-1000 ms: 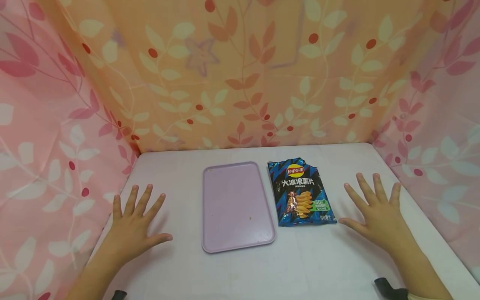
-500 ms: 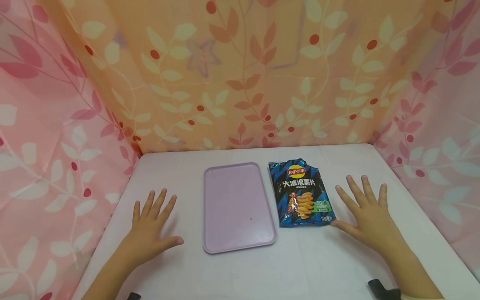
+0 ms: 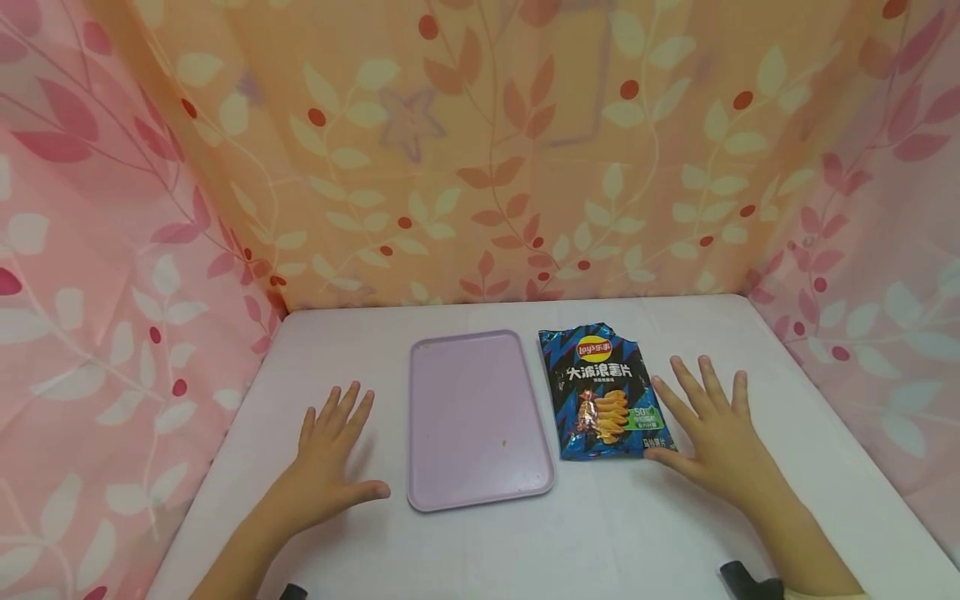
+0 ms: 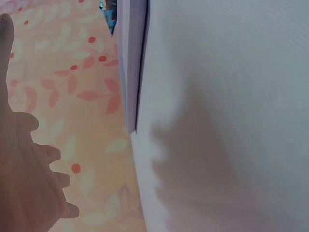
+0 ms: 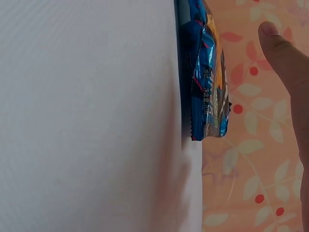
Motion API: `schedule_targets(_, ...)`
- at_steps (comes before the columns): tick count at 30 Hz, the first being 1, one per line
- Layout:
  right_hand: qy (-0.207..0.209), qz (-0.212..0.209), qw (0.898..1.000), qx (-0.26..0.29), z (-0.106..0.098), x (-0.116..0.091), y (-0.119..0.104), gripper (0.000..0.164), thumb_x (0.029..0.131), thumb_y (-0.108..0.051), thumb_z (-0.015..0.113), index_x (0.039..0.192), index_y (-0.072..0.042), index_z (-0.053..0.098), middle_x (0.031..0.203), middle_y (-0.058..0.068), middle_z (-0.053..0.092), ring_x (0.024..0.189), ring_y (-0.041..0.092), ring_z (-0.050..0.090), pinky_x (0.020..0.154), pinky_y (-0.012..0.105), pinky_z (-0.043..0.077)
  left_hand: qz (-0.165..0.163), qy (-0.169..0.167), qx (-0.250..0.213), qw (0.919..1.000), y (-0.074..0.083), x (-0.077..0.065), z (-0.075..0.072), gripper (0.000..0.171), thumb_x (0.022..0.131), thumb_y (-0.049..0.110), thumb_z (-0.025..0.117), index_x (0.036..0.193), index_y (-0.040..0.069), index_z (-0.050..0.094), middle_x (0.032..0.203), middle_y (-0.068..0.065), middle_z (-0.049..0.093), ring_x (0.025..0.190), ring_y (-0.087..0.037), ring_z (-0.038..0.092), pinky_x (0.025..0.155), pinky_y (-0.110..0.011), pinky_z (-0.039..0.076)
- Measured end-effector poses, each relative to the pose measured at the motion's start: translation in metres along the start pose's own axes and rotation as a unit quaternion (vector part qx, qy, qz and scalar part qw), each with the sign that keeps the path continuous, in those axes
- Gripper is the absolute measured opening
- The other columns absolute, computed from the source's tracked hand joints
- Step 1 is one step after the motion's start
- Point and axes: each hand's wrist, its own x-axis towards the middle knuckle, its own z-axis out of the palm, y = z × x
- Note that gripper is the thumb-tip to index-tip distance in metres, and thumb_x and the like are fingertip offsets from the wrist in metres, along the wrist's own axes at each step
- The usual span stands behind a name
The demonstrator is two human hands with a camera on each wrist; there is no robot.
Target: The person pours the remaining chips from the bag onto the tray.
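head: shiny blue-and-black chip bag [image 3: 606, 396]

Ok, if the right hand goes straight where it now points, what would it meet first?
Probably the blue chip bag; in the head view, the right hand overlaps its near corner. The hand looks raised, so it might pass above.

The head camera looks forward-down on the flat white table [image 3: 480, 550]; the wrist views, low and rolled sideways, share the rectangular blue glossy-film chip bag [image 3: 606, 396].
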Motion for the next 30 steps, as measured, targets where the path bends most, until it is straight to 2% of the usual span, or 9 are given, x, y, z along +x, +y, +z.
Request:
schedule_targets(7, 0.000, -0.006, 1.000, 0.014, 0.002, 0.007, -0.009, 0.105, 0.067, -0.074, 0.066, 0.153, -0.027, 0.028, 0.162, 0.008, 0.013, 0.147, 0.043, 0.004, 0.112, 0.067, -0.013, 0.003, -0.005, -0.025, 0.9997, 0.008, 0.006, 0.004, 0.125, 0.062, 0.070, 0.073, 0.156, 0.022, 0.007, 0.164, -0.002, -0.003, 0.149, -0.031, -0.008, 0.116, -0.063, -0.004)
schedule_targets(15, 0.004, -0.018, 1.000, 0.016, 0.003, 0.015, -0.018, 0.106, 0.068, -0.077, 0.062, 0.153, -0.026, 0.026, 0.163, 0.007, 0.012, 0.148, 0.042, 0.002, 0.113, 0.067, -0.011, 0.006, -0.010, -0.051, 0.9986, 0.014, 0.012, 0.008, 0.128, 0.062, 0.064, 0.079, 0.156, 0.022, 0.004, 0.164, 0.000, -0.003, 0.150, -0.029, -0.009, 0.118, -0.057, -0.009)
schedule_targets(23, 0.008, -0.024, 0.999, 0.031, 0.005, 0.022, -0.023, 0.105, 0.069, -0.075, 0.064, 0.153, -0.025, 0.026, 0.163, 0.008, 0.011, 0.147, 0.044, 0.004, 0.113, 0.067, -0.012, -0.001, -0.021, -0.061, 0.9980, 0.022, 0.018, 0.011, 0.129, 0.061, 0.063, 0.079, 0.156, 0.025, 0.001, 0.163, 0.003, -0.006, 0.150, -0.029, -0.009, 0.115, -0.065, 0.000)
schedule_targets(30, 0.012, -0.028, 0.999, 0.045, 0.006, 0.029, -0.028, 0.106, 0.067, -0.074, 0.066, 0.153, -0.024, 0.029, 0.162, 0.008, 0.013, 0.148, 0.042, 0.002, 0.113, 0.067, -0.011, -0.001, -0.026, -0.081, 0.9964, 0.026, 0.020, 0.015, 0.131, 0.060, 0.060, 0.081, 0.156, 0.024, 0.000, 0.163, 0.003, -0.006, 0.150, -0.031, -0.007, 0.115, -0.065, 0.001)
